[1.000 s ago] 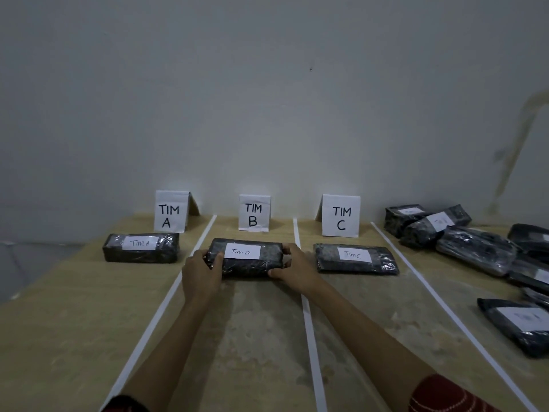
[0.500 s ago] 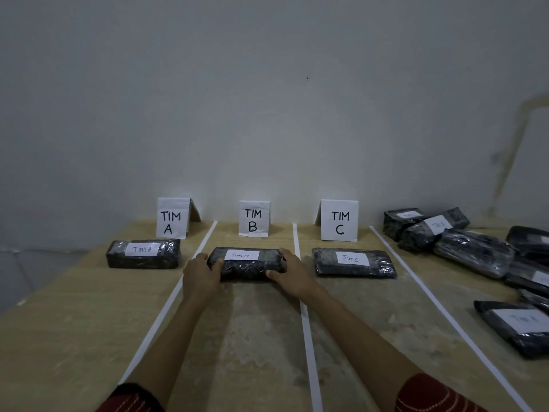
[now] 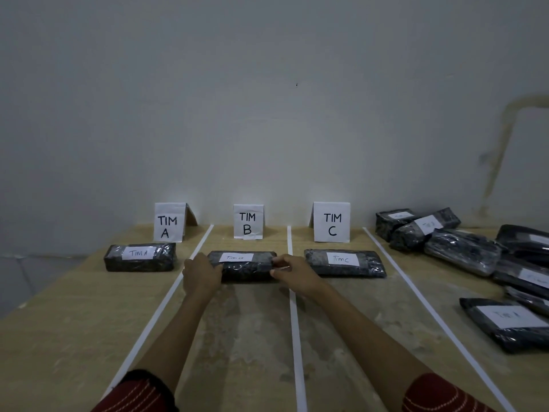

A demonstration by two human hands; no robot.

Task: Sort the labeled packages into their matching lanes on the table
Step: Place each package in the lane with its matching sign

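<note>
where the middle lane runs between two white tape strips (image 3: 294, 322), both hands clamp one dark, plastic-wrapped parcel, the tim b package (image 3: 244, 267). the left hand (image 3: 202, 273) curls its fingers round the package's left end. the right hand (image 3: 292, 273) pinches the right end, thumb on the near side and fingers (image 3: 279, 260) bent over the top edge. the hands are apart, one at each short end, with the package spanning the gap between them.

the package lies flat on the worktop (image 3: 74, 322), its long axis running left to right across the lane and its white label (image 3: 236, 257) facing up. it sits near the far end of the lane, just in front of the standing tim b sign (image 3: 248, 222).

in the left lane the tim a package (image 3: 139, 257) lies crosswise before the tim a sign (image 3: 167, 223). in the right lane the tim c package (image 3: 344, 263) lies likewise before the tim c sign (image 3: 331, 223). beyond the rightmost strip is a heap of dark labelled packages (image 3: 463, 251). red sleeves (image 3: 439, 394) show at the bottom edge.
</note>
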